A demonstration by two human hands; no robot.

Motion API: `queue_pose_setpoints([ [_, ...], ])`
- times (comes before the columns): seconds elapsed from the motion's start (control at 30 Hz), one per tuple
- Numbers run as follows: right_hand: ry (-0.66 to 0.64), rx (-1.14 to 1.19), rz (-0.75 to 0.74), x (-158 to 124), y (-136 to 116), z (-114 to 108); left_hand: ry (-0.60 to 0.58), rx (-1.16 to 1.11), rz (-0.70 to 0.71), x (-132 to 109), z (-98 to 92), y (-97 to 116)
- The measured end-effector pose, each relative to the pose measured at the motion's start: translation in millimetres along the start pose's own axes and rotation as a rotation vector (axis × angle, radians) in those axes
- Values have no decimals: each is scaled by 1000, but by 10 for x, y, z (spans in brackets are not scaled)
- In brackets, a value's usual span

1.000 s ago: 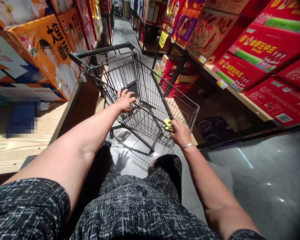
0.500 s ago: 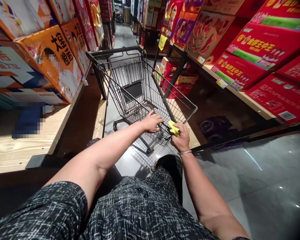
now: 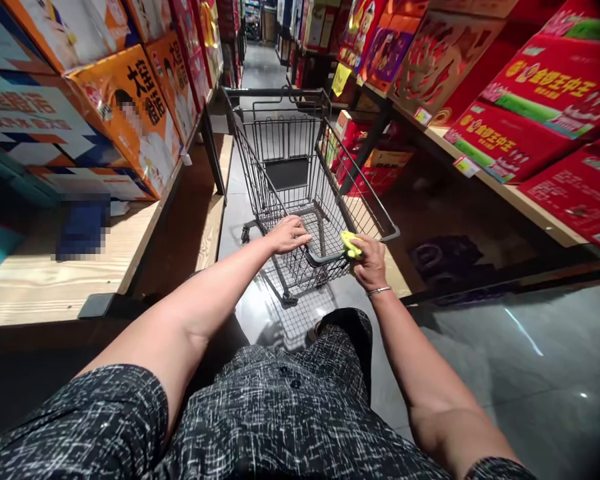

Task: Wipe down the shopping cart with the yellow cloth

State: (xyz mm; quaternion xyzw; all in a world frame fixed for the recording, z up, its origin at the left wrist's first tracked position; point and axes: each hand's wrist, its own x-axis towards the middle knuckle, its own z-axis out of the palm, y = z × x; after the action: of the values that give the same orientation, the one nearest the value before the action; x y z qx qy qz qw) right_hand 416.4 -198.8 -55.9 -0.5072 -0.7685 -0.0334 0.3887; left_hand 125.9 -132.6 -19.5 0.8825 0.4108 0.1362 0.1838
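Shop aisle, glossy grey floor [image 3: 505, 373]. Wooden left shelf [image 3: 45, 280] carries orange boxes [image 3: 130, 113]; right shelf [image 3: 485, 175] carries red boxes [image 3: 525, 113].

Shopping cart [image 3: 285, 143] stands mid-aisle between the shelves, apart from both. Its push handle [image 3: 275, 92] is at the far end; the near rim [image 3: 325, 259] faces the person, just ahead of the knees.

Left hand [image 3: 289, 235]: on the left corner of the near rim, fingers [image 3: 303, 237] curled loosely over the wire, thumb on top. Light hold, not a clamp.

Right hand [image 3: 370, 261]: at the right corner of the same rim, fingers closed in a fist around a small yellow object [image 3: 351, 245], which touches the rim. Cannot tell what the object is. Thin bracelet [image 3: 379, 291] at the wrist.

Judgement: the cart is being guided from its front end. Done well, both hands stay level and pull evenly, so the cart tracks straight and keeps off the shelf posts. The right grip looks the weaker one, since it shares the palm with the yellow object; the left should take most of the steering.
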Motion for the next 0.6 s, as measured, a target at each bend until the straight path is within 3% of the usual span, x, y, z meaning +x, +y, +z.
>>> queue_pose_setpoints([
  [0.07,33,-27,49,72,-128,63,-3,14,-40,-45,-12,-28],
  [0.13,16,-33,30,113,-408,188,-7,44,-81,-86,-38,-57],
  [0.23,-50,-34,-123,48,-882,478,-15,86,-112,-127,-85,-113],
  [0.3,-145,-44,-230,-97,-1072,713,-13,92,-121,-135,-107,-159],
  [0.37,-293,-84,-285,-304,-1112,947,-3,83,-114,-132,-115,-207],
  [0.5,-616,-201,-306,-720,-953,1307,-3,54,-82,-118,-113,-284],
  [0.6,-745,-239,-327,-873,-888,1457,8,34,-87,-107,-111,-311],
])
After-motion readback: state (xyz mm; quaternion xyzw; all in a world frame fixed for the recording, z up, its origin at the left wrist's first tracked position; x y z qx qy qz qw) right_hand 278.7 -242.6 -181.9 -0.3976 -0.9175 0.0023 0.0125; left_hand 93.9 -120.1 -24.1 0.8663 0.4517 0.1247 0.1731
